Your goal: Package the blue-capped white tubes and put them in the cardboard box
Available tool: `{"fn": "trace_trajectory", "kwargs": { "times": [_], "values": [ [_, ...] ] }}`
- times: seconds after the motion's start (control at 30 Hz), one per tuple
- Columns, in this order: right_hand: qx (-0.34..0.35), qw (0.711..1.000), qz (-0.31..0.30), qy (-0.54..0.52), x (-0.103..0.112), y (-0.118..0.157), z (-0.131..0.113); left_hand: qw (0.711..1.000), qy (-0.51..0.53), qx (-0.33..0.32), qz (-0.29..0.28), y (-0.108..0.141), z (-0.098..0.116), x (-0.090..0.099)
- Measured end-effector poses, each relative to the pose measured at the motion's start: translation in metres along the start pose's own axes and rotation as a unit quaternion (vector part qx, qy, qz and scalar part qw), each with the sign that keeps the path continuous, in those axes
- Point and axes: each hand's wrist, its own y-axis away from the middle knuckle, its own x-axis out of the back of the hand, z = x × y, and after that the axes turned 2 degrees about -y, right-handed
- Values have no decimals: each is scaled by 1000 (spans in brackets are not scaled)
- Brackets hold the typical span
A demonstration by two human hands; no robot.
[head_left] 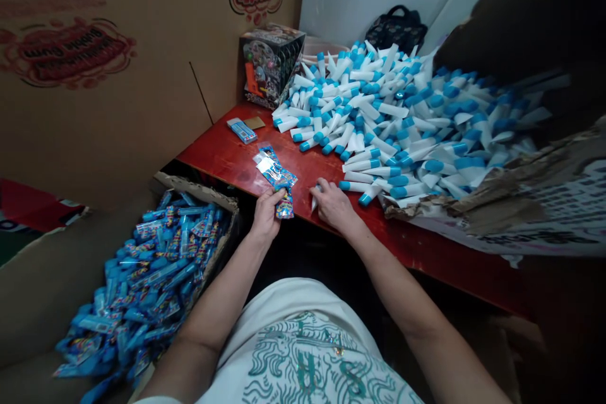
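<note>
My left hand (pixel 267 211) is closed on a blue patterned wrapper (pixel 285 204) at the front edge of the red table (pixel 213 153). More blue wrappers (pixel 274 169) lie on the table just beyond it. To the right, my right hand (pixel 332 203) is closed around a white tube (pixel 314 201), which shows only in part between the fingers. A large pile of white tubes with blue caps (pixel 364 115) spreads over the table beyond and to the right of my right hand.
An open carton (pixel 226 198) full of blue wrapped tubes stands at the lower left. A torn carton (pixel 544 196) borders the pile at right. Behind are a dark printed box (pixel 271 66) and black bag (pixel 396 28). Small blue packets (pixel 242 130) lie at the table's left.
</note>
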Motion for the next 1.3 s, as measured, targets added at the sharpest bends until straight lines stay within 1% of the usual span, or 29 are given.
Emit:
{"fn": "trace_trajectory", "kwargs": {
  "times": [0.07,0.13,0.17,0.2,0.23,0.27,0.3,0.33,0.37,0.4,0.43,0.47,0.5,0.53,0.6,0.73,0.8,0.87,0.97,1.03,1.13,1.17,1.3],
  "values": [
    [-3,999,36,-38,-3,3,4,1000,13,19,-9,4,-1,4],
    [-16,987,95,-125,-5,8,9,999,29,34,-14,9,-3,7],
    [-27,972,138,-188,-6,11,10,999,38,36,-15,11,-4,8],
    [-42,946,188,-260,-5,14,10,998,47,38,-13,13,-5,8],
    [-62,909,240,-335,-4,18,9,998,55,40,-9,14,-7,8],
    [-90,862,286,-408,-2,22,6,997,61,42,-2,14,-8,6],
    [-121,808,319,-479,2,26,1,997,65,43,6,14,-9,5],
    [-148,753,339,-545,6,31,-6,996,70,44,15,14,-11,2],
    [-161,702,344,-603,10,37,-13,996,74,43,23,13,-12,-1],
    [-164,661,340,-649,15,42,-21,996,78,41,29,12,-13,-5],
    [-158,634,329,-681,19,47,-29,995,82,38,33,11,-15,-9],
    [-151,624,317,-698,23,51,-37,995,88,34,36,10,-16,-13],
    [-146,625,309,-702,25,54,-43,995,93,31,37,9,-17,-17],
    [-142,633,303,-698,27,56,-48,994,99,28,36,9,-18,-21],
    [-140,657,298,-678,27,58,-53,992,115,30,39,8,-20,-29],
    [-132,706,295,-630,22,56,-51,988,144,29,52,8,-24,-37],
    [-132,718,302,-612,19,55,-49,988,145,22,54,8,-27,-39],
    [-131,721,316,-602,16,55,-48,988,142,12,56,8,-29,-39],
    [-131,717,330,-600,12,54,-48,989,136,-12,57,7,-32,-39],
    [-137,706,331,-611,10,53,-48,990,132,-19,56,7,-33,-40],
    [-151,687,337,-625,6,52,-47,990,129,-15,55,6,-33,-42],
    [-155,685,338,-626,5,52,-46,990,131,-14,55,6,-33,-42],
    [-159,701,336,-609,0,52,-44,986,159,8,53,5,-34,-43]
  ]
}}
